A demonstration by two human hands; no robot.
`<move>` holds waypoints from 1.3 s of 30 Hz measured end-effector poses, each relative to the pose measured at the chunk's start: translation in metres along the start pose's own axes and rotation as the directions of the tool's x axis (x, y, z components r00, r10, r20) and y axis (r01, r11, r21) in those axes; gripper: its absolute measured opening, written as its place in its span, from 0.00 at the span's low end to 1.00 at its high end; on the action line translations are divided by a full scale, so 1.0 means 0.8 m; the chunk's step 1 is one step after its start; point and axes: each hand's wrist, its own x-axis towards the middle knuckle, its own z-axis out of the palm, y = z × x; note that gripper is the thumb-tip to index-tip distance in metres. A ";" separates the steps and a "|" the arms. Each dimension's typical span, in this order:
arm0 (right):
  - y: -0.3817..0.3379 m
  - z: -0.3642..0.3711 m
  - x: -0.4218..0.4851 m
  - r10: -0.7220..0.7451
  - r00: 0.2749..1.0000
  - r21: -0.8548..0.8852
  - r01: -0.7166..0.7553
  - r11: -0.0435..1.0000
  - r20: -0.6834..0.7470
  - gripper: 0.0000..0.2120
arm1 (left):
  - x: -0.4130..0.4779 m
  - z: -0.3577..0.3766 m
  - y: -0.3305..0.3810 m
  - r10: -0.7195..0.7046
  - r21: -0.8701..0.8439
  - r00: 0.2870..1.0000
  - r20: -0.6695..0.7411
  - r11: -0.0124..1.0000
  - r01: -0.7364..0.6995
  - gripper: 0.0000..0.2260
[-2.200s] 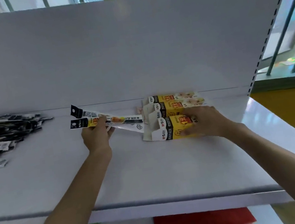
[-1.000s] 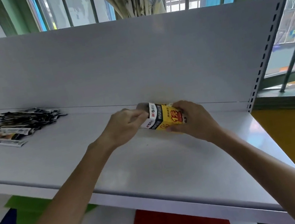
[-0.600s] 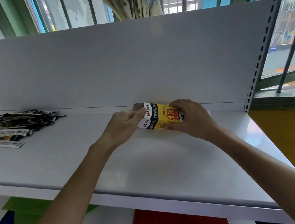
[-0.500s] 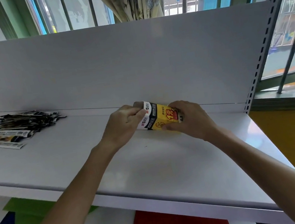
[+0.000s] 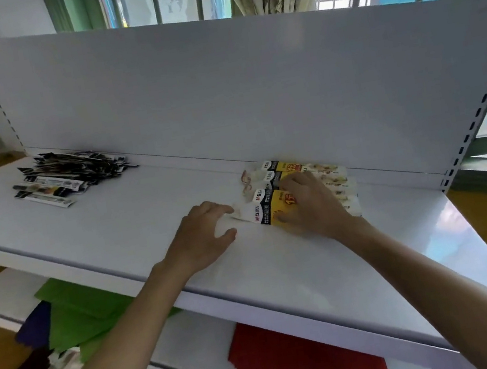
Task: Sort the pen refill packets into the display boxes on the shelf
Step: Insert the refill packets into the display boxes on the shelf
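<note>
I judge this is the squaring-up step: my right hand [image 5: 307, 206] lies spread over the front display box [image 5: 267, 211], pressing it steady, while my left hand [image 5: 202, 236] sits just beside its end, fingers loose and holding nothing. The refill packets [image 5: 69, 174] lie piled far left on the shelf [image 5: 145, 220] — next the left must reach there and pinch one cleanly.
</note>
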 end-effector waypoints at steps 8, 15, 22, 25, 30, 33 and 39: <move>-0.118 0.012 0.082 -0.200 0.976 0.164 0.212 0.963 -0.087 0.22 | -0.045 -0.076 -0.071 -0.089 -0.038 0.988 -0.126 0.996 0.085 0.17; -0.322 0.070 0.161 -0.320 0.939 0.373 0.343 0.862 -0.122 0.21 | -0.140 -0.225 -0.193 -0.282 0.010 0.886 -0.369 0.952 0.307 0.17; -0.460 0.147 0.188 -0.330 0.937 0.464 0.344 0.816 -0.114 0.20 | -0.188 -0.298 -0.301 -0.313 0.039 0.872 -0.376 0.935 0.352 0.15; -0.476 0.180 0.194 -0.295 0.955 0.455 0.269 0.849 -0.015 0.21 | -0.197 -0.301 -0.332 -0.312 0.011 0.887 -0.341 0.942 0.336 0.15; -0.478 0.209 0.226 -0.257 0.966 0.380 0.227 0.897 0.031 0.18 | -0.189 -0.298 -0.384 -0.317 -0.033 0.903 -0.289 0.946 0.321 0.15; -0.466 0.224 0.250 -0.240 0.969 0.295 0.213 0.931 0.057 0.16 | -0.163 -0.292 -0.411 -0.327 -0.085 0.907 -0.267 0.945 0.316 0.15; -0.448 0.261 0.313 -0.159 0.963 0.015 0.160 0.987 0.216 0.14 | -0.086 -0.285 -0.469 -0.391 -0.263 0.893 -0.221 0.906 0.332 0.13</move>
